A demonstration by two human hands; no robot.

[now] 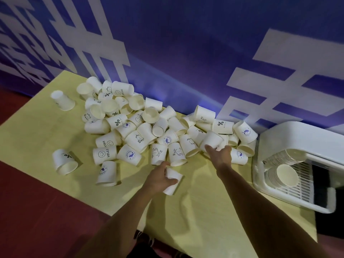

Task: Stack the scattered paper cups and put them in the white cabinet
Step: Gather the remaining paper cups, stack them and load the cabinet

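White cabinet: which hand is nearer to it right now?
Right. The right hand reaches at the cup pile, left of the white cabinet; the left hand holds a paper cup farther left.

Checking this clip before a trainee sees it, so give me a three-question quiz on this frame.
1. True or false: the left hand grips a paper cup.
2. Where do stacked cups already lie? A) on the floor B) in the white cabinet C) on a chair
3. Which hand reaches into the cup pile?
Key: 1 true; 2 B; 3 the right hand.
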